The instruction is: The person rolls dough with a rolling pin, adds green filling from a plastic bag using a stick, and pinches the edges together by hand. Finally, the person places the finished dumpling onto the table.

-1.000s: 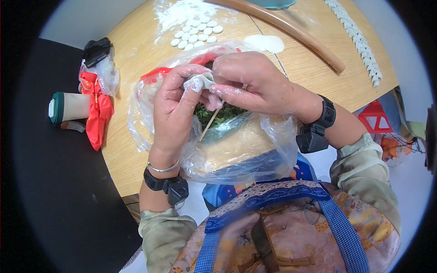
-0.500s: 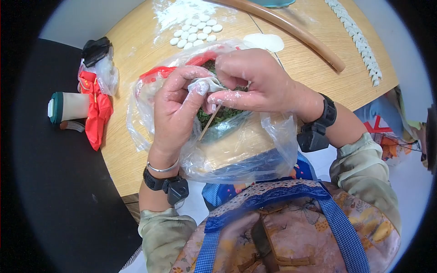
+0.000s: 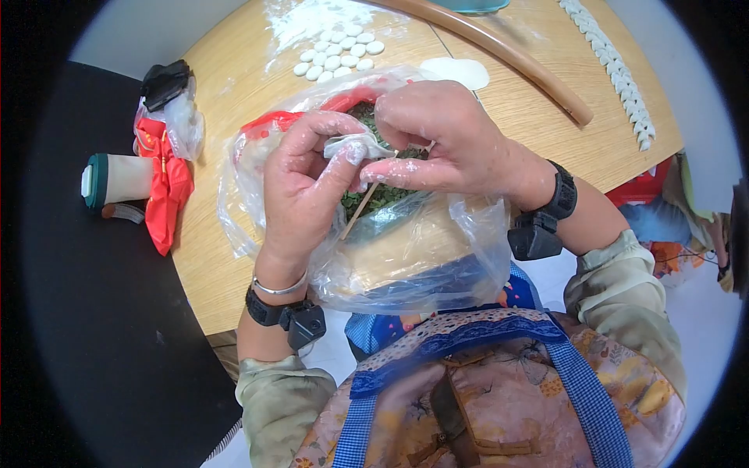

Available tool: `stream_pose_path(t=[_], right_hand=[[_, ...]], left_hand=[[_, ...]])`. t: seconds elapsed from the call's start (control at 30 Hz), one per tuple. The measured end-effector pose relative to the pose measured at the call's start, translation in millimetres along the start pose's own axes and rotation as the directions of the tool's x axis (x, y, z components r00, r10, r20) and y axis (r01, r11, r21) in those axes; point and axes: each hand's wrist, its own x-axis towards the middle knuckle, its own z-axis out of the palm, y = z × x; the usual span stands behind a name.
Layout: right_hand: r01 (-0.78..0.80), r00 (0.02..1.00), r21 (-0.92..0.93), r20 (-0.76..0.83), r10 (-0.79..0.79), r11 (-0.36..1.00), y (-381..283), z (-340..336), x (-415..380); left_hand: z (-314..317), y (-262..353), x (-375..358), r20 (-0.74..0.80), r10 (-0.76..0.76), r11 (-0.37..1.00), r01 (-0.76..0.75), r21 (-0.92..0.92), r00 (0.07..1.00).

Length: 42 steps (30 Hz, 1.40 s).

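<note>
In my left hand [image 3: 308, 171], the thumb and curled fingers pinch a folded white dumpling [image 3: 347, 143]. The fingers of my right hand [image 3: 437, 140] are bent at the dumpling's right edge, with the thumb stretched below it. Both hands are dusted with flour. Below them lies chopped green filling [image 3: 382, 195] inside a clear plastic bag [image 3: 476, 257]. A thin wooden stick [image 3: 360, 210] slants out of the filling and passes behind my right thumb. Whether that hand touches the stick is hidden.
Small dough rounds [image 3: 333, 62] lie near scattered flour [image 3: 289, 23]. A flat wrapper [image 3: 456, 73] sits beside a long brown rolling pin [image 3: 507, 48]. Finished dumplings [image 3: 616, 74] line the right side. A red bag [image 3: 162, 187] and a green-lidded container [image 3: 117, 181] are at the left.
My right hand has shifted slightly to the right, with the dumpling's edge reaching further toward its fingers. My left hand keeps its pinch and has barely moved.
</note>
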Motion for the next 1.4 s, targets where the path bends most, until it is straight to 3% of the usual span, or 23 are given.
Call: stream_pose_path(t=[0.17, 0.23, 0.47, 0.53, 0.97, 1.17, 1.4], right_hand=[[-0.031, 0.999, 0.0, -0.009, 0.031, 1.0, -1, 3, 1], [0.044, 0.997, 0.01, -0.067, -0.043, 0.999, 2, 7, 1], [0.039, 0.996, -0.073, -0.082, -0.045, 0.997, 2, 4, 1], [0.019, 1.0, -0.07, 0.009, -0.019, 0.997, 1, -3, 0], [0.128, 0.991, -0.098, -0.026, -0.131, 0.987, 8, 3, 0], [0.039, 0.998, -0.036, 0.059, -0.037, 0.999, 2, -7, 0], [0.169, 0.986, -0.151, 0.03, -0.167, 0.974, 5, 0, 2]], left_hand=[[-4, -4, 0, 0.085, 0.036, 0.999, -0.036, 0.006, 0.996], [-5, -5, 0, 0.076, 0.024, 1.0, -0.024, 0.001, 0.997], [-6, -4, 1, 0.047, 0.038, 0.999, -0.038, -0.008, 0.998], [-6, -4, 0, 0.052, 0.042, 0.999, -0.042, 0.004, 0.998], [-4, -2, 0, 0.051, 0.0, 0.999, -0.002, 0.043, 0.999], [-2, 1, 1, 0.117, -0.03, 0.999, 0.025, 0.04, 0.993], [-2, -5, 2, 0.101, -0.02, 0.998, 0.014, 0.066, 0.995]])
